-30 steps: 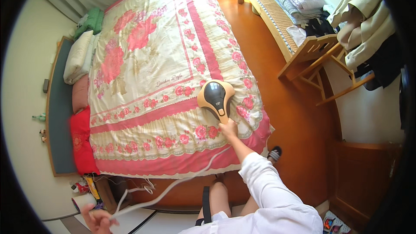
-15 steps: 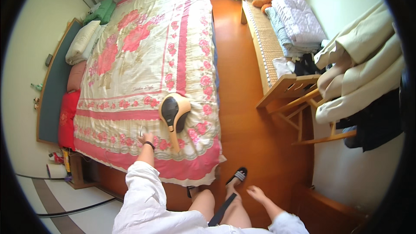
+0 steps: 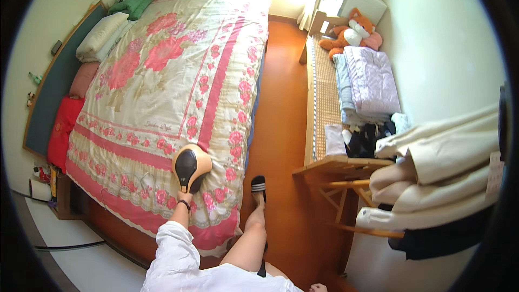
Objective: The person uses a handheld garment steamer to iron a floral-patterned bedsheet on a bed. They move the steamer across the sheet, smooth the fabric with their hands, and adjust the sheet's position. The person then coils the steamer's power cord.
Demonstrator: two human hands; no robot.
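Observation:
A gold and black handheld mattress vacuum (image 3: 195, 162) lies on the flowered bedspread (image 3: 162, 100), near the bed's front corner. My left hand (image 3: 184, 197) is wrapped round its handle, with a dark bracelet at the wrist. Most of the handle is hidden by that hand. A thin pale cord (image 3: 125, 179) trails over the bedspread to the left of the vacuum. My right hand (image 3: 318, 287) shows only in part at the lower edge, low beside my leg and away from the bed. Its fingers are too cut off to read.
Right of the bed runs a wooden floor (image 3: 278, 124). A wooden daybed (image 3: 318, 105) bears folded quilts (image 3: 372, 81) and a fox plush (image 3: 357, 31). Pale coats (image 3: 443, 157) hang at the right. Pillows, including a red one (image 3: 64, 130), line the headboard (image 3: 40, 111).
My left hand has gone from a small pale thing on the bedspread to the vacuum's handle and closed on it. My right hand has dropped mostly out of view. The view has shifted as I stepped.

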